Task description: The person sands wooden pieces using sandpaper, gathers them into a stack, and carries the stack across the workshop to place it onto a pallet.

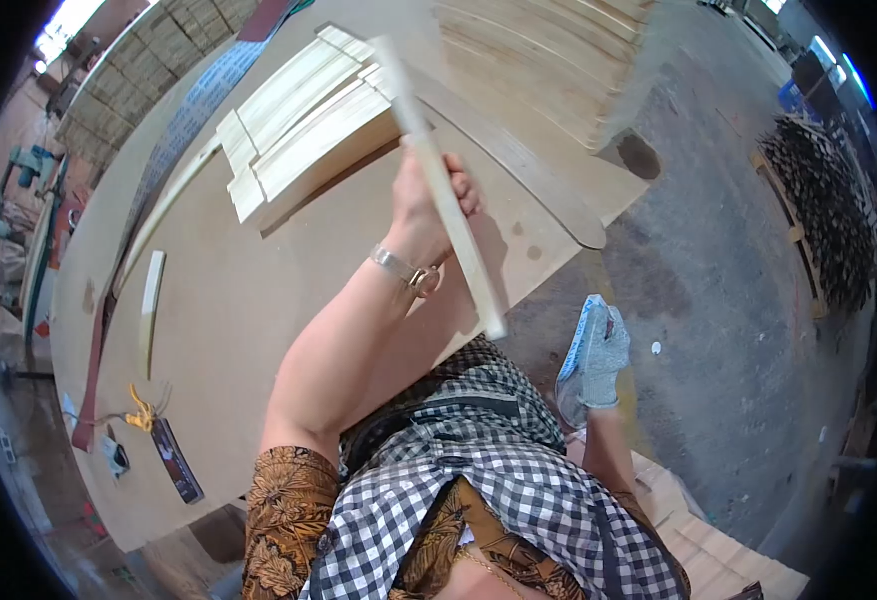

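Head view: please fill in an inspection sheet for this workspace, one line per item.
Surface: brown tabletop, with a few dark stains.
Job's things: pale wooden strip, raised and slightly blurred; stack of pale wooden pieces on the tabletop.
Clutter: long printed belt, short two-tone stick, dark tag.
Grippers: left hand bare, fingers closed around the strip; right hand gloved, off the tabletop's edge, with a blue-printed piece against it, grip unclear.
Cables: no power cable seen; yellow cord near the tag.
Surroundings: stacked wood beyond the tabletop; dark sticks on a pallet.
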### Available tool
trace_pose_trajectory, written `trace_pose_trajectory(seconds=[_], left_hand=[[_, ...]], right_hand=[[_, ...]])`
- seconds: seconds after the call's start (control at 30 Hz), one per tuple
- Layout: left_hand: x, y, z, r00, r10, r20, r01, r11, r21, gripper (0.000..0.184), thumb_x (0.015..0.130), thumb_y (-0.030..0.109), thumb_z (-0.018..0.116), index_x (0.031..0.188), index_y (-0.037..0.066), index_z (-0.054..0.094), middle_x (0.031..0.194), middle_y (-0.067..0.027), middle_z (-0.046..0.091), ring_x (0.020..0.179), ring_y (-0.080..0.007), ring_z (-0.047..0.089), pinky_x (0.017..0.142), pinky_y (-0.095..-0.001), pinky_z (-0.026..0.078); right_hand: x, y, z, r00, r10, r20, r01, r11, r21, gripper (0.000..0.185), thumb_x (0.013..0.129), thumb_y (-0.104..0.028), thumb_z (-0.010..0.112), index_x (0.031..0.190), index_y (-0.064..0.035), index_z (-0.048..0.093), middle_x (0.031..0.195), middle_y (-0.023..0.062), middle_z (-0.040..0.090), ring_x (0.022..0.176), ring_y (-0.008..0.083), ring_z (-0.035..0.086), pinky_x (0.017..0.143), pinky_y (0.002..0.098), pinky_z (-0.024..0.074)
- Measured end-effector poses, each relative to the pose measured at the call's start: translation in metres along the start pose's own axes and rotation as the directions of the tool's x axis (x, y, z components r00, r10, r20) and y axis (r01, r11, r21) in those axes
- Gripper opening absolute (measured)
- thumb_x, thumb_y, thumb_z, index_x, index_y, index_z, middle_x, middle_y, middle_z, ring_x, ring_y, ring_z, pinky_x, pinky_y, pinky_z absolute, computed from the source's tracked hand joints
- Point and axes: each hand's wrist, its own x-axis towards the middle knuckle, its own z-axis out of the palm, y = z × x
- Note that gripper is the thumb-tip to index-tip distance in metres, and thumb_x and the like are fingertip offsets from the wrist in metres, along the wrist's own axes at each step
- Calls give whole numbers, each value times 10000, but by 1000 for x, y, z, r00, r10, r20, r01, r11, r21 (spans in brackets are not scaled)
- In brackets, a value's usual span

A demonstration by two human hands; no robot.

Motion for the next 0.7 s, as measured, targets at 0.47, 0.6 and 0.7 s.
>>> trace_pose_trajectory(seconds=[0.47, 0.6, 0.7], left_hand=[[38, -57, -51, 826, 285, 486, -92, 920, -382, 366, 923, 434, 430, 781, 101, 485, 539, -26, 445, 458, -192, 437, 534, -349, 397], [58, -72, -77, 784, 363, 504, -91, 870, -485, 366, 925, 443, 438, 805, 101, 486, 551, -29, 441, 477, -191, 420, 547, -354, 387], [61, -74, -80, 759, 369, 536, -69, 865, -497, 346, 926, 426, 447, 808, 103, 480, 559, -30, 436, 488, -190, 406, 550, -355, 374]], right_hand=[[-12, -82, 40, 930, -360, 69, 365, 928, -78, 237, 895, -254, 658, 750, -81, 586, 621, 155, 533, 537, 329, 522, 533, 397, 429], [-4, 4, 56, 967, -234, 95, 250, 829, -500, 305, 902, -285, 640, 711, -69, 541, 673, 196, 576, 585, 382, 551, 531, 464, 410], [-7, -6, 43, 996, -57, -69, 36, 960, -278, 295, 909, -232, 632, 695, -66, 516, 634, 178, 540, 567, 368, 532, 521, 453, 397]])
